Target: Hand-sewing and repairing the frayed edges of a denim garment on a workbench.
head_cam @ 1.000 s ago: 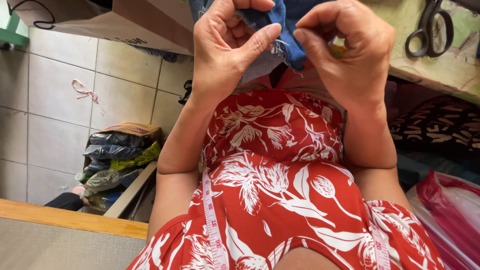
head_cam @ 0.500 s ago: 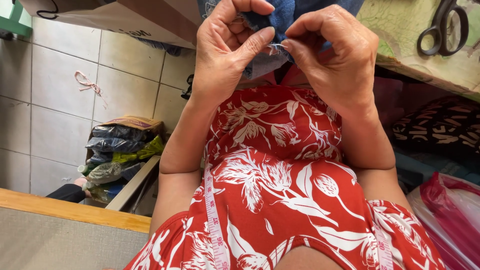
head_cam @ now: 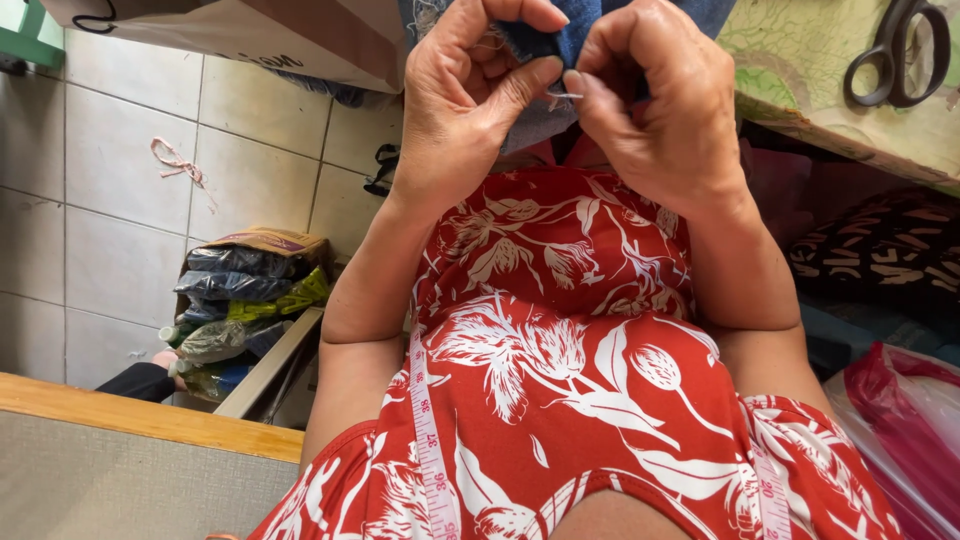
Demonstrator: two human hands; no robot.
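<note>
Matt blue denim cloth (head_cam: 560, 40), frayed edge.

The blue cloth (head_cam: 560, 40) runs off the top edge, and the fingers of both hands cover most of what remains. The thin pale thing pinched at the fingertips (head_cam: 565, 94) is too small to tell. The scissors (head_cam: 897, 55) lose their blades past the top edge.

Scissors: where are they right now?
Head view, top right corner: the black-handled scissors lie on the green patterned tabletop, to the right of the right hand, untouched.
</note>
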